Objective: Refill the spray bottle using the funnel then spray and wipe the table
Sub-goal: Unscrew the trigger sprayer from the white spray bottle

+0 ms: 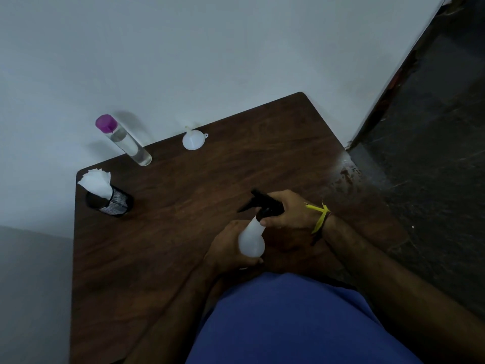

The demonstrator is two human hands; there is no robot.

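Dark wood desk fills the lower middle of the frame, and just above the blue shirt the left hand wraps its fingers round the white body of the spray bottle, while the right hand grips its black trigger head. Its long axis tilts from lower centre up and rightward, nozzle pointing to the upper left. Farther up stand a mesh cup of tissues, a white funnel and a clear purple-capped bottle.

Dark wooden table with clear bottle, white funnel, mesh tissue holder.
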